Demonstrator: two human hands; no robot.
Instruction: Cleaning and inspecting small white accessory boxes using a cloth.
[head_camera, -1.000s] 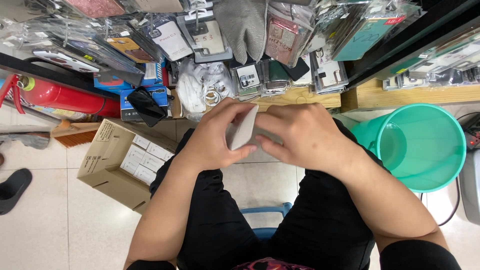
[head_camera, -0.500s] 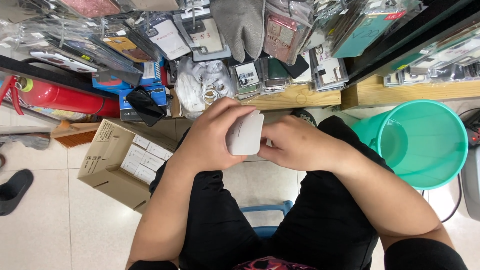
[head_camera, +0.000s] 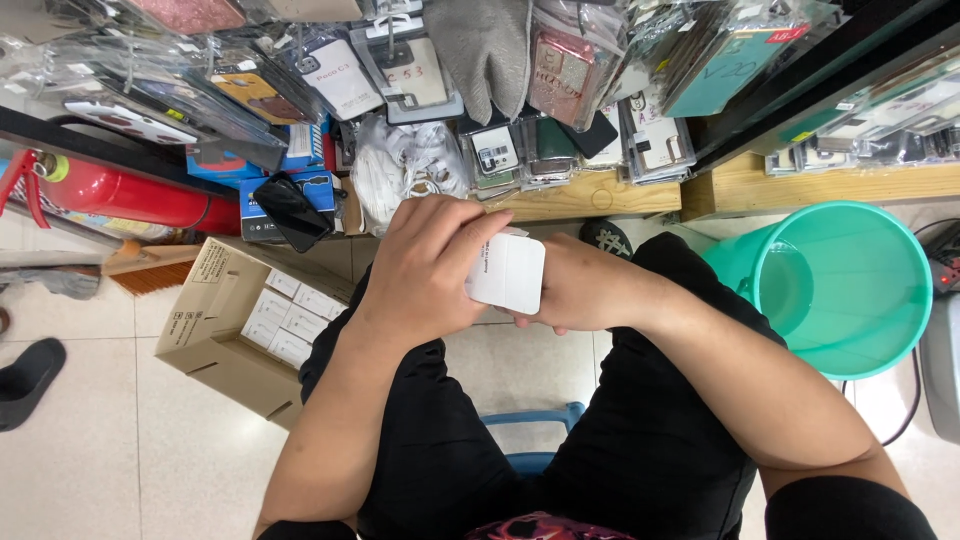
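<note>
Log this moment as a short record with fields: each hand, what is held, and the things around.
left hand: fingers wrapped over the top and left side of the small white box
right hand: behind the box, holding it from the right
small white box: held between both hands above the lap, flat face toward the camera
left of the knees: open cardboard carton of small white boxes on the tiled floor
right: teal bucket
ahead: phone cases in clear packets; red fire extinguisher lying at left
</note>
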